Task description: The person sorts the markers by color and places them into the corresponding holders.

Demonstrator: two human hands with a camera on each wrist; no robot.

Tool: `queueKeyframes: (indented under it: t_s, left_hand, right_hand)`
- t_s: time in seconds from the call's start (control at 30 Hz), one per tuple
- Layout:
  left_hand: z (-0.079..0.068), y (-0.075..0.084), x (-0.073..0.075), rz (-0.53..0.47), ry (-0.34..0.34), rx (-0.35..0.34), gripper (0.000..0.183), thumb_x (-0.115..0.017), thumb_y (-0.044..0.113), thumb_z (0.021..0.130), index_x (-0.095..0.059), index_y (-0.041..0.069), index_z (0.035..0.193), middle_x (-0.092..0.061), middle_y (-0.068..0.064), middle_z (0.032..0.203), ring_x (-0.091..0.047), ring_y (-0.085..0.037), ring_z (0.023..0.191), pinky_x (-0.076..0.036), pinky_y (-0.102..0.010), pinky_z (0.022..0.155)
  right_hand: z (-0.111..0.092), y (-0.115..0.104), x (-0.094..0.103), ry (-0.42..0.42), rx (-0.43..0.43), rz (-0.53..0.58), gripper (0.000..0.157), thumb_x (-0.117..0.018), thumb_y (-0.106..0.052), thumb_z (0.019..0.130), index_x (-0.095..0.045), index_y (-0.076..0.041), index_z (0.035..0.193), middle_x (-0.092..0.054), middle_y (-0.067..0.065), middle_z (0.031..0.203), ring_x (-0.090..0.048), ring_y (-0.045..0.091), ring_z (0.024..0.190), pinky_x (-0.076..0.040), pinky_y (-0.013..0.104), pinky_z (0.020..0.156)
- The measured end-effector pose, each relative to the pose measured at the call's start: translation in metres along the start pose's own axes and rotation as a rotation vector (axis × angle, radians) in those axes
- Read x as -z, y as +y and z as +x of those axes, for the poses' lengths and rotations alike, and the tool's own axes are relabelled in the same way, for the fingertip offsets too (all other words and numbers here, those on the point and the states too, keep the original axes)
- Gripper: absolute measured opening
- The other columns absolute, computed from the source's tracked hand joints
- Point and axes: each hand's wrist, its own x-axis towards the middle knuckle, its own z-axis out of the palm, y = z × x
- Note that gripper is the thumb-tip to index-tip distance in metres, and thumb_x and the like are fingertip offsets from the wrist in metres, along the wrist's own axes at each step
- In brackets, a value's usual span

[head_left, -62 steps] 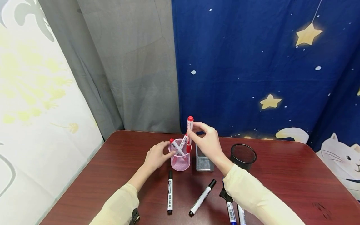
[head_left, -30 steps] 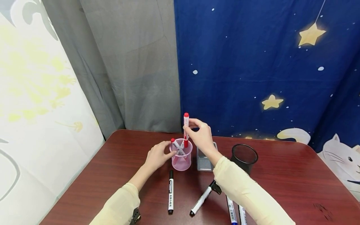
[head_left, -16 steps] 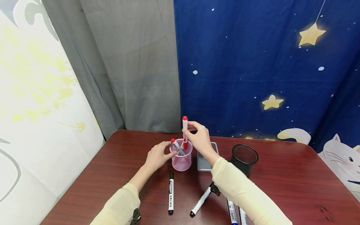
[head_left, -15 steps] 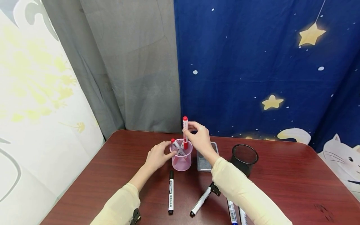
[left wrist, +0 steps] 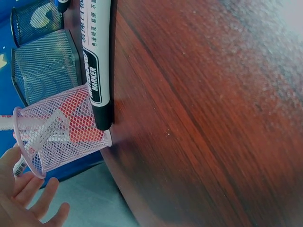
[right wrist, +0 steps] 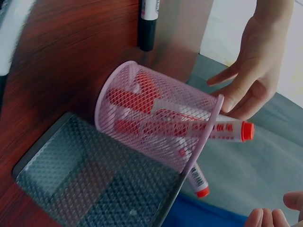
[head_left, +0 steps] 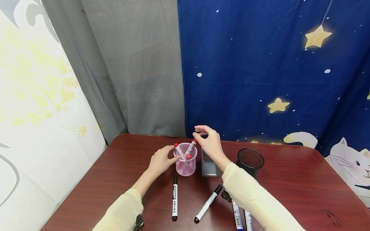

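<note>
A pink mesh pen cup (head_left: pixel 186 166) stands upright on the table with red-capped markers (head_left: pixel 190 148) leaning inside it. At its left side, my left hand (head_left: pixel 162 160) holds the rim, thumb in front and fingers at the far side. The right wrist view shows that left hand (right wrist: pixel 260 71) at the rim too, beside a red marker (right wrist: pixel 227 131). My right hand (head_left: pixel 211 142) hovers above and to the right of the cup, fingers loosely bent, holding nothing. Below that hand, partly covered, is a grey mesh box (head_left: pixel 210 168).
A black mesh cup (head_left: pixel 250 160) stands to the right, partly behind the right sleeve. Two black-capped markers (head_left: pixel 174 199) lie in front of the pink cup. Blue markers (head_left: pixel 237 216) lie near the right forearm, partly hidden. Curtains hang behind the table.
The red marker held upright by my right hand has been let go and now sits low in the pink cup. My right hand has drawn slightly right. The left hand stays at the rim.
</note>
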Motion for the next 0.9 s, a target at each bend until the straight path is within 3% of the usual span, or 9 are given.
queueKeyframes:
  t_s: [0.53, 0.9]
  left_hand:
    - [0.000, -0.001, 0.000, 0.003, 0.004, 0.008, 0.048, -0.072, 0.038, 0.076, -0.063, 0.008, 0.113, -0.062, -0.008, 0.112, -0.058, -0.027, 0.102, -0.048, -0.049, 0.074]
    - [-0.001, -0.001, -0.001, -0.005, 0.005, 0.006, 0.048, -0.072, 0.037, 0.076, -0.063, 0.008, 0.114, -0.062, -0.009, 0.112, -0.058, -0.027, 0.102, -0.047, -0.049, 0.074]
  right_hand:
    - [-0.004, 0.016, 0.034, -0.056, 0.026, -0.115, 0.022, -0.069, -0.013, 0.079, -0.068, -0.009, 0.101, -0.067, 0.006, 0.095, -0.062, 0.013, 0.082, -0.047, 0.032, 0.066]
    - [-0.010, 0.026, 0.060, -0.146, 0.118, -0.250, 0.022, -0.069, -0.014, 0.080, -0.068, -0.009, 0.101, -0.064, 0.005, 0.092, -0.060, 0.020, 0.085, -0.052, 0.032, 0.067]
